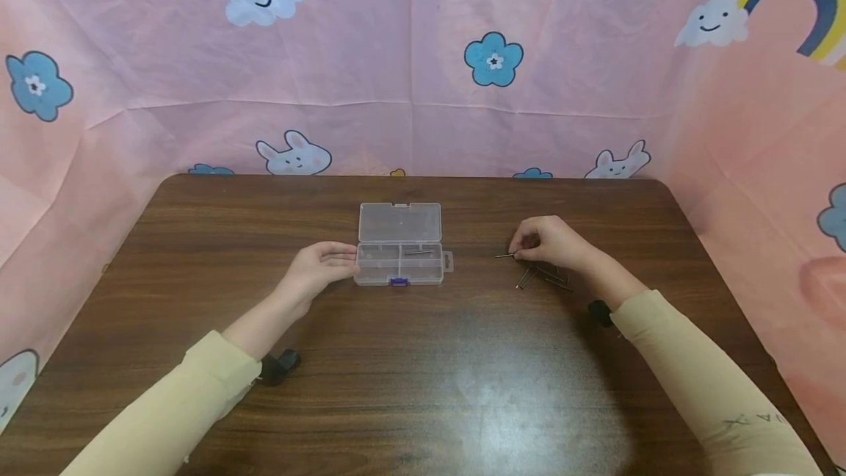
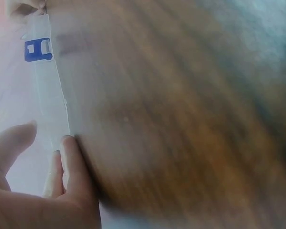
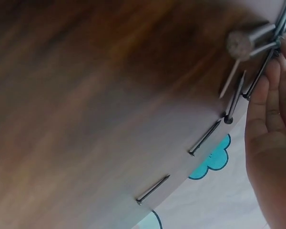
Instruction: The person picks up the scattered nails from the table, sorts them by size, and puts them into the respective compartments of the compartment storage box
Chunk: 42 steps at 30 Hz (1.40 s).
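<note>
Head view: brown table, pink print cloth behind. Clear plastic box sits approx. mid-table, lid flipped back, blue latch on front, hang tab at R end. Its far R compartment has nail(s) lying in it, can't tell exact no. L hand touches box's L end, fingers fairly straight & not curled round it. R hand, well apart from box on R side, has thumb & fingers together, pinching a nail. Loose nails lie on table just beside/below that hand. Both arms in pale yellow sleeves.

L wrist view: L hand's thumb & fingers are apart, fingertips at box's long edge near one end; latch farther along. Bit of R hand shows top L, beyond box.

R wrist view: R hand at R edge, fingertips partly cut off; nail w/ big round head juts out by them. More nails lie spread on table, approx. along its edge.
</note>
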{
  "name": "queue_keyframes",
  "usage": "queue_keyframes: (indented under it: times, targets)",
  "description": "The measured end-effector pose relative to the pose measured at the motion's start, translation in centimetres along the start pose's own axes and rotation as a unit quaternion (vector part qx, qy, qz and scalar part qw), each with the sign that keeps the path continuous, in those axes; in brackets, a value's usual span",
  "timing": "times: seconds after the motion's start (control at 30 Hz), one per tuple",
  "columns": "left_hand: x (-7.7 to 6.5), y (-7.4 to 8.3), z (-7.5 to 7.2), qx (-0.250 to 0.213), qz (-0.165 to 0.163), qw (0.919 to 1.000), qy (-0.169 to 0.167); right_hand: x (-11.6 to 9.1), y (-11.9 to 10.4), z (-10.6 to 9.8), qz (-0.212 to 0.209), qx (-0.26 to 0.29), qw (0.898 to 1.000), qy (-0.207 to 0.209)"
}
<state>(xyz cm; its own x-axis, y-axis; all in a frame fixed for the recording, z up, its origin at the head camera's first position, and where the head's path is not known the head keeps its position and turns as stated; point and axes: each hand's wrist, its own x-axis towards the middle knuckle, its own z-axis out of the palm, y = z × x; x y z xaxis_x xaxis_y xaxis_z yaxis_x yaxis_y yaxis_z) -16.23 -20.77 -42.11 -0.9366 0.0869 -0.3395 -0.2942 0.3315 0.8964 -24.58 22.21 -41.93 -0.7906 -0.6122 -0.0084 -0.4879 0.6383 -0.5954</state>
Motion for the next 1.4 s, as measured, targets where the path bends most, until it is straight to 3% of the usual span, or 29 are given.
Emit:
queue_keyframes:
  times: [0.37,0.63,1.17,1.4]
  targets:
    - [-0.1,-0.1,0.1,0.002,0.000,1.0000,0.001,0.3,-0.2,0.2,0.005,-0.003,1.000,0.001]
    - [0.0,0.0,0.0,0.002,0.003,1.0000,-0.002,1.7,-2.0,0.0,0.010,-0.008,1.000,0.016]
    - [-0.2,0.0,0.0,0.005,0.010,0.9999,-0.005,5.3,-6.3,1.7,-0.019,0.055,0.998,0.029]
    - [-0.2,0.0,0.0,0.006,0.012,0.9999,-0.006,7.0,-8.2,3.0,-0.064,0.046,0.997,0.025]
